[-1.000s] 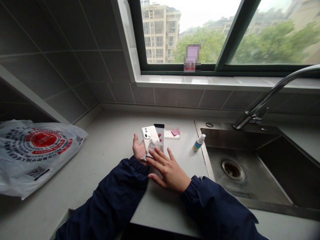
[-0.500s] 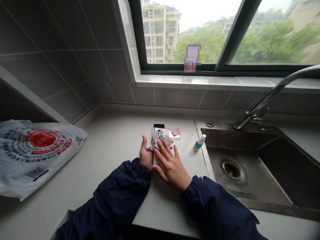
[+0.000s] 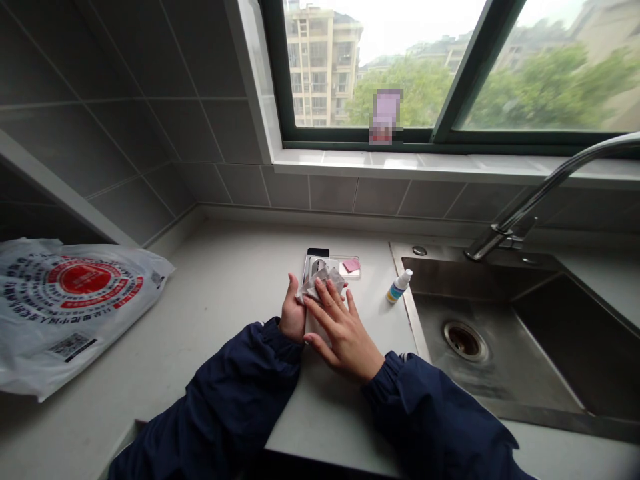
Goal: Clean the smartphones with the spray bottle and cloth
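My left hand (image 3: pixel 294 312) holds a pale phone from beneath, its thumb raised and fingertips just showing past the phone's right edge. The phone's back (image 3: pixel 314 329) faces up, with its round camera area at the far end partly covered. A crumpled grey cloth (image 3: pixel 309 288) lies over the phone. Spread fingers of my right hand (image 3: pixel 340 327) press flat on the cloth. Just beyond, a dark-topped flat device (image 3: pixel 319 253) rests on the counter beside a clear case (image 3: pixel 356 274) bearing a pink cloth piece (image 3: pixel 351 265). My hands hide part of these.
A small white-capped spray bottle (image 3: pixel 399 287) stands right of my hands, near the edge of the steel sink (image 3: pixel 415 313). A chrome tap (image 3: pixel 525 193) arches over the sink. On the left lies a printed white plastic bag (image 3: pixel 85 313). The window sill (image 3: pixel 350 160) runs behind the counter (image 3: pixel 235 267).
The cloth has shifted slightly and covers more of the camera area at the phone's far end. My hands have barely moved; the things on the counter stay put.
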Motion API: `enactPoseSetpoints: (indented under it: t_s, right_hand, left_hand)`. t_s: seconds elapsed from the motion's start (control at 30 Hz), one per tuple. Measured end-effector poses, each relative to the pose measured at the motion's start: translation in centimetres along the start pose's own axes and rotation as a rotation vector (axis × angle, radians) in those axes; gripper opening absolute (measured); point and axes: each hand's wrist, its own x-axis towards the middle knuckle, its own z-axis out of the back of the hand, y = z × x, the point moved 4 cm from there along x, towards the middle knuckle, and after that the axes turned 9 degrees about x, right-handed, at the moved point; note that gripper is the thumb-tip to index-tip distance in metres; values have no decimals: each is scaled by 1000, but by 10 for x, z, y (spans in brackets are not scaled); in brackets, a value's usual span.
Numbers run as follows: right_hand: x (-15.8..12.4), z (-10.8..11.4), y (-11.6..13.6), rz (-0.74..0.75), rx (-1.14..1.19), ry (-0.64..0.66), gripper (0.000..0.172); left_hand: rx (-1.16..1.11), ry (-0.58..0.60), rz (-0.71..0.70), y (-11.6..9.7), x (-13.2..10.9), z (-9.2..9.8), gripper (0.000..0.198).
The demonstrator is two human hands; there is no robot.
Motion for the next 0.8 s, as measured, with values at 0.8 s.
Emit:
enactPoseSetpoints:
  t_s: [0.8]
  right_hand:
    - [-2,-2,9,23,-18,-1,49]
  left_hand:
    - [120,-209,-143,-34,11,25,84]
